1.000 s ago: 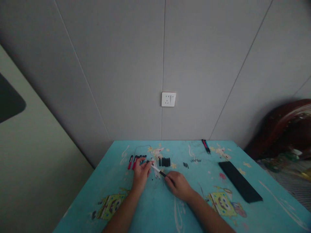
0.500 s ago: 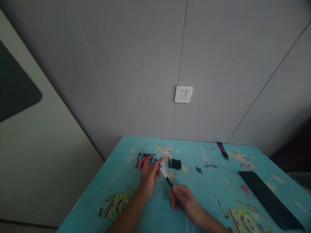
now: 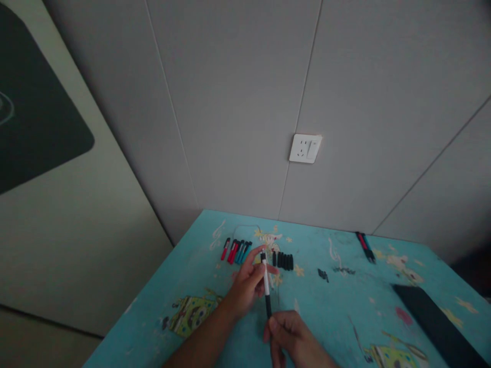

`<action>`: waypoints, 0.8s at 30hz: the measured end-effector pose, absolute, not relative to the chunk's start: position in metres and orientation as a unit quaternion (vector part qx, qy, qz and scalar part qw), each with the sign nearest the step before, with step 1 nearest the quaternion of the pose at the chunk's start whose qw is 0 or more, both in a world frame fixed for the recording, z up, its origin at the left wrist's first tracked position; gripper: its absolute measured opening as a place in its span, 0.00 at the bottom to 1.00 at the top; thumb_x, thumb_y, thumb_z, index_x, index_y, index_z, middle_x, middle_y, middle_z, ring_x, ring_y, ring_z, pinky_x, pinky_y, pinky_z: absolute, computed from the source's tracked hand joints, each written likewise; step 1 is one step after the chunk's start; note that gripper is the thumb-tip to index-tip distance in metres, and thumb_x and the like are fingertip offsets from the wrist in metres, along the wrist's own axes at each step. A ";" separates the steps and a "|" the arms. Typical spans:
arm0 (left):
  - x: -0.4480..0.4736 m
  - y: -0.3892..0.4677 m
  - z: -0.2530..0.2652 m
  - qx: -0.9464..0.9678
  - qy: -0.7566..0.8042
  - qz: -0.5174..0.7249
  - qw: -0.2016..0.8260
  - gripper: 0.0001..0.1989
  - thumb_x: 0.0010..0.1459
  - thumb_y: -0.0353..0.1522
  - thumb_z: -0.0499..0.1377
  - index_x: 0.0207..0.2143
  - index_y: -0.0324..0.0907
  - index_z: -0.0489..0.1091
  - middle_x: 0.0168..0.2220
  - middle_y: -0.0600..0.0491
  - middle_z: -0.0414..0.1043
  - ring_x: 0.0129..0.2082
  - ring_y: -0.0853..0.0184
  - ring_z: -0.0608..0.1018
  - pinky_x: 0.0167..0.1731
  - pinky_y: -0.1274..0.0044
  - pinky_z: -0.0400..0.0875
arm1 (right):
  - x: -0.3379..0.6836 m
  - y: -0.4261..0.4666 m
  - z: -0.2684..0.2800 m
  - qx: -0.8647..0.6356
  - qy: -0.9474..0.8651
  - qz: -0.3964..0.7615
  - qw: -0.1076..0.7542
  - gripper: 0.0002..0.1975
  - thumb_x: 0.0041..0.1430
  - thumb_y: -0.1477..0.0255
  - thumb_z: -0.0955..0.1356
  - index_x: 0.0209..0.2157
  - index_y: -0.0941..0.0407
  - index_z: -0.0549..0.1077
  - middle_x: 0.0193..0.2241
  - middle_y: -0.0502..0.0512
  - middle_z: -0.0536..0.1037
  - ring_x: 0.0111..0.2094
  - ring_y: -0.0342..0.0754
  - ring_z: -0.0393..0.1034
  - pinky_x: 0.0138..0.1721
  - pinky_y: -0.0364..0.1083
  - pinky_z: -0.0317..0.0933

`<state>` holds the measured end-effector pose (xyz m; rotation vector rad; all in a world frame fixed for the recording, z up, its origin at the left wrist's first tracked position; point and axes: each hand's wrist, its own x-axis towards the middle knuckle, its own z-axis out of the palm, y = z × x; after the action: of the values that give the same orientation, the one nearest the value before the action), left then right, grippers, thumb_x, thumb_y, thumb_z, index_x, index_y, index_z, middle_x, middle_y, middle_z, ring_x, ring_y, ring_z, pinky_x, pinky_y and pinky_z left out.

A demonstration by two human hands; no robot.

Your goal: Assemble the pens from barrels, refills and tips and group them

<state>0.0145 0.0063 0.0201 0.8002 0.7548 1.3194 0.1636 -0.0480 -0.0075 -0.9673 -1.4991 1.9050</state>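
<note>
A slim pen (image 3: 266,281) with a white upper part and black ends stands almost in line with my view between my hands. The thumb and fingers of my left hand (image 3: 248,282) pinch it near its upper end. My right hand (image 3: 288,332) grips the black lower part, and the pen's bottom end runs on below those fingers. Just beyond my left hand lie red pen parts (image 3: 232,252) and blue pen parts (image 3: 243,252) with black ends. A row of short black tubes (image 3: 284,261) sits to their right. My left hand partly hides some thin pale sticks.
Small dark pieces (image 3: 322,275) and a scatter of tiny dark bits (image 3: 344,271) lie right of centre. Pens in red, blue and black (image 3: 365,247) rest near the wall. A long black flat piece (image 3: 437,322) lies at the right on the patterned blue tabletop (image 3: 164,276).
The pen has swung from a slant to nearly upright in view, with both hands still on it. My head has turned slightly left, so the scene sits further right.
</note>
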 end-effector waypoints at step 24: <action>0.021 0.008 0.014 0.419 0.400 0.582 0.571 0.26 0.56 0.45 0.59 0.53 0.44 0.62 0.24 0.57 0.69 0.18 0.75 0.66 0.17 0.84 0.56 | 0.182 -0.032 0.014 -0.503 -0.757 0.261 0.324 0.21 0.68 0.63 0.59 0.23 0.56 0.69 0.21 0.52 0.72 0.23 0.45 0.65 0.28 0.43 0.53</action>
<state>0.0212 0.0081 0.0143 0.9825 0.9386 1.3656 0.1824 -0.0323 0.0135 -1.3201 -1.9857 0.6841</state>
